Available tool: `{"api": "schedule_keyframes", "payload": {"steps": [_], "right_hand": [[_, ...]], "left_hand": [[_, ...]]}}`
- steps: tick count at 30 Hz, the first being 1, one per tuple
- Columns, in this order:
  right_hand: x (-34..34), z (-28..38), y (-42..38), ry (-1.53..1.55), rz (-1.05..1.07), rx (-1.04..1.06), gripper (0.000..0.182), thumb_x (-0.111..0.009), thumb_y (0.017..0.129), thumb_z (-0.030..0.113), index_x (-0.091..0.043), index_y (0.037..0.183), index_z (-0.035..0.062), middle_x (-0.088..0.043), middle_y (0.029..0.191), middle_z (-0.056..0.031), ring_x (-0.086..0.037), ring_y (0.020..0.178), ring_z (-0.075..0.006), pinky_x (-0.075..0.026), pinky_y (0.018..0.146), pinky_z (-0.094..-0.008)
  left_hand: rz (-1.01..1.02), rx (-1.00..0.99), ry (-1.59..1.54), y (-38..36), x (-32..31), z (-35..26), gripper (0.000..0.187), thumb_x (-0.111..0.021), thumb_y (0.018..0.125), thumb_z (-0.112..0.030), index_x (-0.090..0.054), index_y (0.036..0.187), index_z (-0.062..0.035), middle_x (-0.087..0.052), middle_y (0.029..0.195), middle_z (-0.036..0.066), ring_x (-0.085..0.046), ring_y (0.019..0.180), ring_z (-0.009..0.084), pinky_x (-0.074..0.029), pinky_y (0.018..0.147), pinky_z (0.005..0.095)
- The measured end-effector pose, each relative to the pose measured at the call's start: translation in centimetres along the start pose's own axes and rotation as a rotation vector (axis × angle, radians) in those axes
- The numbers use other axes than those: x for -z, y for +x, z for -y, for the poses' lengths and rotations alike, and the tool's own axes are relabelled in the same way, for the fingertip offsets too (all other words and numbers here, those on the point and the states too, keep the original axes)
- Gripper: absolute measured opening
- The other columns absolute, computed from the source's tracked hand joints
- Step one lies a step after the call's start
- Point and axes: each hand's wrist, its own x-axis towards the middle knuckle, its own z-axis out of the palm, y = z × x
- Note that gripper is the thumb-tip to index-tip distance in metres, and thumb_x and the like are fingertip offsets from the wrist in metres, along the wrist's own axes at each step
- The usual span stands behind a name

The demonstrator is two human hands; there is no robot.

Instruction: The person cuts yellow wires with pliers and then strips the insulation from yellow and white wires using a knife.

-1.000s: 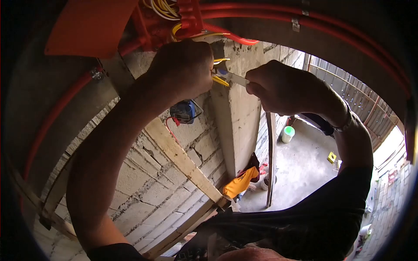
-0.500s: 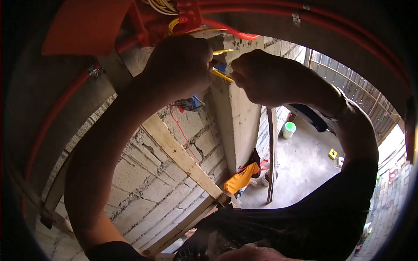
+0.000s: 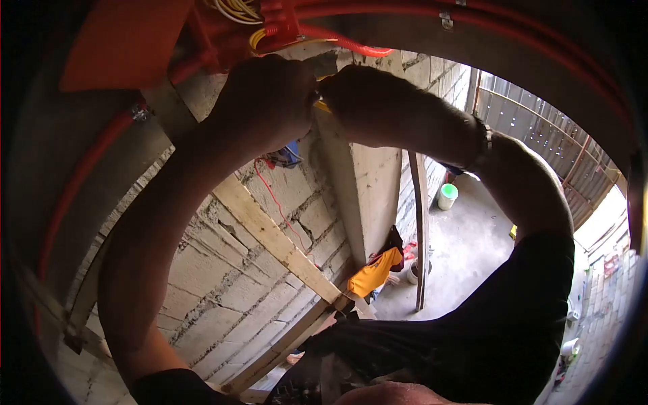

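Both of my hands are raised overhead and closed, almost touching each other. My left hand [image 3: 273, 98] has its back to me, with the fingers curled round something mostly hidden. My right hand [image 3: 361, 101] meets it from the right, fingers pressed together. Between them shows a thin yellow wire-like piece [image 3: 323, 106]; its kind is hard to tell in the shadow. Just above the left hand, a yellow wire [image 3: 255, 39] comes out by the red box [image 3: 277, 20] at the ceiling.
Red conduit [image 3: 378, 50] runs along the ceiling. A concrete column [image 3: 374, 196] and block wall [image 3: 223, 283] stand beside wooden boards [image 3: 277, 239]. Orange cloth [image 3: 374, 273] hangs lower down. A bucket with green contents [image 3: 447, 196] stands on the floor.
My right hand has moved left, up against my left hand, covering most of the yellow piece. The blue piece seen between the hands is now hidden. The view has shifted slightly.
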Motion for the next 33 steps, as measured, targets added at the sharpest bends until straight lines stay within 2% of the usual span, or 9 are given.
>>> {"api": "schedule_keyframes", "payload": {"steps": [4,10,12,14,16,21,24,26,33], "right_hand": [[-0.1,0.0,-0.9,-0.131,0.084,-0.007,0.025,-0.052,0.077,0.002,-0.054,0.102,-0.0048,-0.064,0.084,-0.0199,-0.064,0.081,-0.0336,-0.052,0.073,-0.0405],[-0.7,0.5,-3.5,-0.163,0.017,-0.146,0.013,-0.055,0.073,0.004,-0.055,0.084,-0.0011,-0.06,0.07,-0.0165,-0.063,0.07,-0.0308,-0.052,0.066,-0.0412],[-5.0,-3.0,-3.0,-0.234,0.226,-0.121,0.008,-0.055,0.073,0.006,-0.061,0.076,0.0009,-0.061,0.067,-0.0153,-0.064,0.066,-0.0286,-0.053,0.062,-0.0414],[-10.7,-6.4,-4.2,-0.281,0.068,-0.017,0.012,-0.055,0.074,0.007,-0.064,0.068,0.0024,-0.062,0.065,-0.014,-0.064,0.063,-0.0263,-0.053,0.058,-0.0398],[-11.3,-7.7,-2.8,-0.206,0.174,-0.118,0.012,-0.054,0.077,0.008,-0.063,0.074,0.0004,-0.062,0.066,-0.0153,-0.064,0.062,-0.0306,-0.053,0.058,-0.0405],[-8.5,-7.3,-7.2,0.138,-0.022,-0.522,0.016,-0.048,0.084,0.007,-0.062,0.086,0.0002,-0.063,0.071,-0.0189,-0.063,0.066,-0.0367,-0.051,0.062,-0.0458],[-9.0,-6.9,-10.1,0.111,-0.247,-0.571,0.019,-0.048,0.09,0.014,-0.062,0.089,0.0002,-0.063,0.066,-0.0151,-0.063,0.059,-0.0283,-0.049,0.056,-0.0416],[-6.9,-4.5,-11.3,0.551,-0.509,-0.866,0.026,-0.048,0.094,0.022,-0.063,0.094,0.0006,-0.06,0.06,-0.0091,-0.057,0.051,-0.0154,-0.045,0.049,-0.0322],[-1.3,0.1,-9.7,0.937,-0.595,-0.641,0.036,-0.043,0.099,0.027,-0.062,0.092,-0.0034,-0.056,0.06,-0.0033,-0.049,0.049,-0.0062,-0.042,0.048,-0.0229]], "left_hand": [[0.059,0.011,0.026,-0.4,0.3,0.3,0.014,-0.063,0.081,-0.017,-0.066,0.08,-0.004,-0.062,0.068,0.016,-0.064,0.071,0.032,-0.049,0.068,0.0425],[-0.006,-0.074,-0.042,0.4,-0.7,0.3,0.017,-0.063,0.081,-0.015,-0.06,0.07,-0.0022,-0.059,0.064,0.015,-0.062,0.063,0.03,-0.047,0.058,0.0409],[-0.137,-0.113,-0.201,0.3,0.1,0.0,0.013,-0.064,0.074,-0.015,-0.063,0.068,-0.0041,-0.061,0.063,0.015,-0.063,0.06,0.0319,-0.051,0.058,0.0417],[-0.027,-0.116,-0.164,-0.5,1.0,0.5,0.02,-0.064,0.084,-0.012,-0.058,0.069,-0.0008,-0.055,0.058,0.014,-0.058,0.054,0.0257,-0.042,0.049,0.0344],[-0.037,-0.064,-0.231,-0.7,1.2,0.5,0.02,-0.065,0.085,-0.015,-0.06,0.072,-0.0006,-0.056,0.058,0.013,-0.059,0.055,0.0245,-0.043,0.051,0.0344],[-0.005,0.011,-0.408,0.0,1.0,0.4,0.018,-0.058,0.091,-0.009,-0.064,0.104,0.0001,-0.065,0.079,0.01,-0.061,0.065,0.0161,-0.048,0.06,0.0275],[0.008,0.078,-0.641,0.3,1.0,0.9,0.02,-0.057,0.092,-0.014,-0.063,0.102,0.0016,-0.063,0.077,0.005,-0.058,0.067,0.0097,-0.047,0.061,0.0251],[0.08,0.166,-0.73,0.4,2.0,1.0,0.021,-0.057,0.093,-0.016,-0.063,0.102,0.0022,-0.062,0.076,0.004,-0.056,0.068,0.008,-0.047,0.062,0.0242],[0.1,0.199,-0.991,0.5,2.0,1.5,0.023,-0.058,0.093,-0.021,-0.063,0.097,0.0019,-0.059,0.072,0.001,-0.053,0.066,0.0064,-0.044,0.062,0.0229]]}}
